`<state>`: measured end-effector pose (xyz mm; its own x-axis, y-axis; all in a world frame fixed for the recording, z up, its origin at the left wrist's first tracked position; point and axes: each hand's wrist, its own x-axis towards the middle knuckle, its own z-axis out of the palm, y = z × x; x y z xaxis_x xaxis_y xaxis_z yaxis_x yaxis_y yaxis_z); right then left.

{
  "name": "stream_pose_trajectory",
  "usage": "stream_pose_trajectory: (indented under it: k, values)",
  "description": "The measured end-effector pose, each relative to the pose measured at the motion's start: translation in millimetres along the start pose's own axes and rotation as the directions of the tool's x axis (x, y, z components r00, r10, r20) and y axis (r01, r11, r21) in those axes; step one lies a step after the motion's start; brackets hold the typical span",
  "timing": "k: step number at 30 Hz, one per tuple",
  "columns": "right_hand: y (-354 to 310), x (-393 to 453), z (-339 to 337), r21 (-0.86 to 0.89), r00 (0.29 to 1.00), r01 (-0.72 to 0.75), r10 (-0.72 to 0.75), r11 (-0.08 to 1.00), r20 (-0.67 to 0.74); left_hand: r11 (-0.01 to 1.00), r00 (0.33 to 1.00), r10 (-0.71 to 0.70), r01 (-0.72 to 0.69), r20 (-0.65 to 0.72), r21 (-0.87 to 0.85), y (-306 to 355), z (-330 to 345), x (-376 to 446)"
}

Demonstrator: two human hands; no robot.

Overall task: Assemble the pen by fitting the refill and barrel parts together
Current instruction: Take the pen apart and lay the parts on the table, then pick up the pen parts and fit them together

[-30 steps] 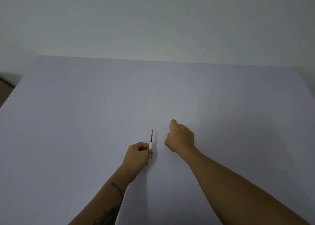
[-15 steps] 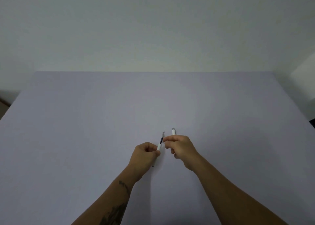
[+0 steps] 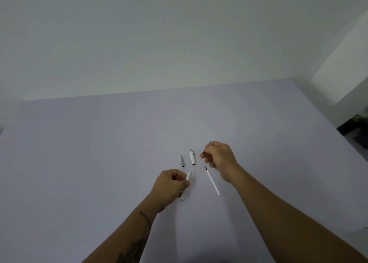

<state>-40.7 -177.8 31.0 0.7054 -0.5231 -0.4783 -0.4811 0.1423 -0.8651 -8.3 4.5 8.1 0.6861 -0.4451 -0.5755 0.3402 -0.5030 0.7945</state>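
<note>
My left hand (image 3: 170,185) grips a white pen barrel (image 3: 187,178), tilted with its open end up and to the right. My right hand (image 3: 220,159) pinches a thin rod-like piece (image 3: 203,155) above the table; it is blurred and I cannot tell what it is. Three parts lie on the lilac table (image 3: 99,163) between and beyond the hands. They are a grey metal tip (image 3: 182,160), a short white barrel part with a grey end (image 3: 192,157), and a white refill with a black point (image 3: 212,181) just below my right hand.
A pale wall rises behind the table's far edge (image 3: 159,90). A dark object (image 3: 356,131) sits off the table's right side, below a white block (image 3: 342,69).
The dark refill point no longer sticks out of the barrel in my left hand. A tip, a short barrel part and a refill now lie on the table. My right hand has moved right, pinching a thin piece.
</note>
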Motion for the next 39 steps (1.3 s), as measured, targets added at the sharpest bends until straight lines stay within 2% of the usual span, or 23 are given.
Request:
stream_pose_trajectory:
  k: [2,4,7,10,14,20,30,33,37,39]
  values:
    - [-5,8,-14,-0.093,1.0,0.011,-0.014,0.996,-0.024,1.0,1.0,-0.019,0.019,0.004,-0.019,-1,3,3]
    - [0,14,-26,-0.294,1.0,0.012,-0.012,0.956,0.003,0.998,0.999,-0.035,0.035,0.005,-0.05,-2,6,6]
    - [24,19,-37,-0.587,1.0,-0.003,0.019,0.809,0.021,0.995,0.998,-0.058,0.059,0.004,-0.081,-3,10,11]
    - [47,22,-41,-0.695,0.999,-0.053,0.034,0.717,-0.041,0.993,0.997,-0.079,0.078,0.001,-0.092,-3,13,15]
    - [59,23,-36,-0.748,0.993,-0.109,0.045,0.654,-0.105,0.99,0.993,-0.115,0.114,-0.006,-0.087,-4,13,18]
    - [68,28,-33,-0.804,0.992,-0.094,-0.011,0.588,-0.124,0.988,0.99,-0.143,0.141,-0.013,-0.067,-11,14,20]
    - [65,14,-26,-0.786,0.994,0.001,-0.087,0.618,-0.068,0.986,0.99,-0.144,0.142,-0.01,-0.085,-12,11,21]
    - [66,8,-14,-0.838,0.996,0.019,-0.083,0.546,-0.032,0.988,0.99,-0.139,0.139,-0.006,-0.065,-14,11,20]
    - [70,3,-2,-0.923,0.997,0.042,-0.08,0.383,0.013,0.991,0.991,-0.131,0.131,-0.006,-0.04,-16,9,17]
    - [71,-1,3,-0.933,0.995,0.054,-0.095,0.356,0.022,0.99,0.991,-0.133,0.133,-0.006,-0.044,-18,4,16]
